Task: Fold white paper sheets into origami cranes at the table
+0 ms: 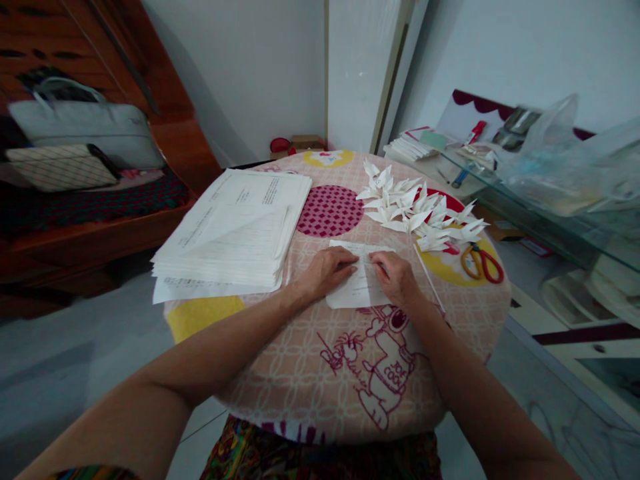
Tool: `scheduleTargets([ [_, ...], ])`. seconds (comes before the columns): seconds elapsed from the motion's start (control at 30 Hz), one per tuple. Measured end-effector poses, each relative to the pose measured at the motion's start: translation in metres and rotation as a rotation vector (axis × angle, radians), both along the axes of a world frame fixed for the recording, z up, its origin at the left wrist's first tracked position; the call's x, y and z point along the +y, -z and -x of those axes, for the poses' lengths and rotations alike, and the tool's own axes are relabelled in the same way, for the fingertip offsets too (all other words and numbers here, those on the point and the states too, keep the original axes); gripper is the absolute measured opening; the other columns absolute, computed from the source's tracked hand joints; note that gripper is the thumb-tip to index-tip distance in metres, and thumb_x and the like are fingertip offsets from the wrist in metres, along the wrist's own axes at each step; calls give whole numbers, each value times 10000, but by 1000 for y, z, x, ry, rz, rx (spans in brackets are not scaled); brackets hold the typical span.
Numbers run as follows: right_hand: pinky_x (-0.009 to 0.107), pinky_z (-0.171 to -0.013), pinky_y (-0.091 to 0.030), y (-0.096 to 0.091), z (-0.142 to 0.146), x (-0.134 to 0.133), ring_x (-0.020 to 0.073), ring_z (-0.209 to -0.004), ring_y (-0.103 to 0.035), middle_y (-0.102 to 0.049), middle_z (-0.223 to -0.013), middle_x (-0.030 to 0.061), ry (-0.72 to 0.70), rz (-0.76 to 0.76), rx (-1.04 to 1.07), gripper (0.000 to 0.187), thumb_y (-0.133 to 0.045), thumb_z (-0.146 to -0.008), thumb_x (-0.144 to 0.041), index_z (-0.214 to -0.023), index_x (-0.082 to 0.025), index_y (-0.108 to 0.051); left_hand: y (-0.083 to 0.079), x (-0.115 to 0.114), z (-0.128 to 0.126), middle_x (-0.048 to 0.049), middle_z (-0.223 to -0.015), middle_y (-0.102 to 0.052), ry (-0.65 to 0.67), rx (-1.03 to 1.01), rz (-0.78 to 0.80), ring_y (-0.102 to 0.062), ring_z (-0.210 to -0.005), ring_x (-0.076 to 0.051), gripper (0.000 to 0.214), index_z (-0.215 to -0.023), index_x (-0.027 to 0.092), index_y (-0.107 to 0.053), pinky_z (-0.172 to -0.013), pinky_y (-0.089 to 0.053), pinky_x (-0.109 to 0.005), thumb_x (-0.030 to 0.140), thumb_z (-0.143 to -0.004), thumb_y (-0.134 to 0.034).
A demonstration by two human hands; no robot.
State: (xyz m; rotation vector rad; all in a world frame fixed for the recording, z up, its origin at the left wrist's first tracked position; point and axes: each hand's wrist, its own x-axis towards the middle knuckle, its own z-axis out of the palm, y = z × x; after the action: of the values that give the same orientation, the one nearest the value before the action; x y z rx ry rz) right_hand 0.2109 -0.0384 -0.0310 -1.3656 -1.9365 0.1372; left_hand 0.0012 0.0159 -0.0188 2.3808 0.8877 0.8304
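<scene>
A small, squarish sheet of printed paper [356, 295] lies on the patterned tablecloth in front of me, with a crease down it. My left hand [326, 272] rests on its left side, fingers curled together on the upper part. From the right, my right hand [397, 275] holds the sheet's upper right side with bent fingers. The fingertips of the two hands are a short gap apart. Left of them is a thick stack of printed sheets [230, 233]. Several folded white paper cranes [405, 207] sit in a heap at the back right, with scissors [483, 263] beside them.
A thin white strip [429, 277] lies just right of my right hand. The round table's cloth [300, 373] hangs over the edge near my lap. To the right, a glass shelf [565, 230] carries a clear plastic bag [555, 160]. A wooden bench with bags [90, 133] stands left.
</scene>
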Motion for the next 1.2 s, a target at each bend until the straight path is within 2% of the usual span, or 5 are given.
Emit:
scheduleTargets([
  [0.17, 371, -834, -511, 1, 3, -1, 236, -877, -649, -707, -876, 81, 0, -15, 25, 166, -474, -849, -127, -865, -229, -604, -2, 0, 2, -58, -896, -764, -33, -70, 71, -697, -799, -168, 138, -926, 164, -768, -747, -564, -298, 180, -833, -667],
  [0.47, 380, -842, -508, 2, 5, -1, 239, -907, -639, -703, -890, 90, -20, 40, 22, 173, -478, -828, -115, -848, -221, -614, 0, 0, -1, -48, -856, -748, -7, -40, 23, -673, -781, -161, 130, -872, 169, -743, -735, -543, -289, 160, -831, -620],
  [0.77, 376, -840, -521, 0, 5, 1, 234, -891, -663, -726, -893, 86, 3, -12, 67, 176, -487, -812, -117, -852, -223, -622, 3, 1, -6, -61, -804, -678, -13, 21, -147, -615, -784, -169, 109, -822, 149, -660, -761, -516, -308, 148, -885, -571],
  [1.03, 368, -828, -554, -16, 11, -2, 230, -901, -697, -750, -944, 83, 0, 7, 201, 126, -518, -842, -171, -850, -226, -631, -4, -5, -5, -42, -842, -623, -72, -80, -187, -579, -801, -154, 87, -861, 177, -562, -761, -492, -288, 151, -925, -509],
  [1.2, 355, -792, -550, -31, 21, -11, 221, -848, -694, -739, -898, 80, 15, -50, 253, 128, -515, -885, -220, -870, -218, -642, -12, -13, -4, -39, -865, -627, -125, -127, -193, -579, -802, -151, 75, -922, 186, -543, -750, -485, -286, 174, -962, -481],
])
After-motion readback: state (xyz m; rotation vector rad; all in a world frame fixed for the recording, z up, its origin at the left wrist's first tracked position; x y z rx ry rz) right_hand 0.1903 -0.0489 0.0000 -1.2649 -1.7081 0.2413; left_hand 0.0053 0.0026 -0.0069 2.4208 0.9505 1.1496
